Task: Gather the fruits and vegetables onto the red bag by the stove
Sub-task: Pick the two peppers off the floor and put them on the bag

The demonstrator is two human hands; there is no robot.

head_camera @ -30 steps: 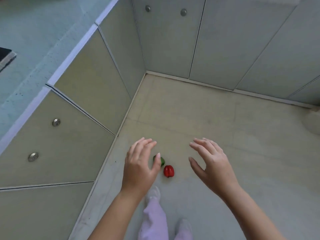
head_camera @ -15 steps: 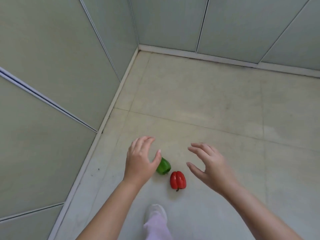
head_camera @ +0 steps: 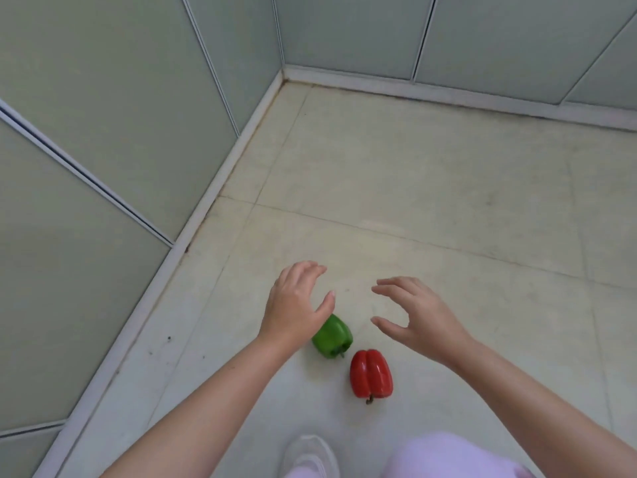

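Over the last second the view has dropped toward the floor (head_camera: pixel 431 174); both peppers now appear larger and nearer. The left hand (head_camera: pixel 296 308) hangs over the green pepper (head_camera: pixel 333 337), grip spread, empty. The right hand (head_camera: pixel 418 319) is near the red pepper (head_camera: pixel 370 373), grip curled open, empty. Both peppers lie just beside each other on the floor. Judged step: reach, pre-grasp. The red bag is not in view.

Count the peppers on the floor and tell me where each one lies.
2. The green pepper lies on the floor tiles, partly covered by the left hand. The red pepper lies just beside it, nearer the person's shoe. None other shows.
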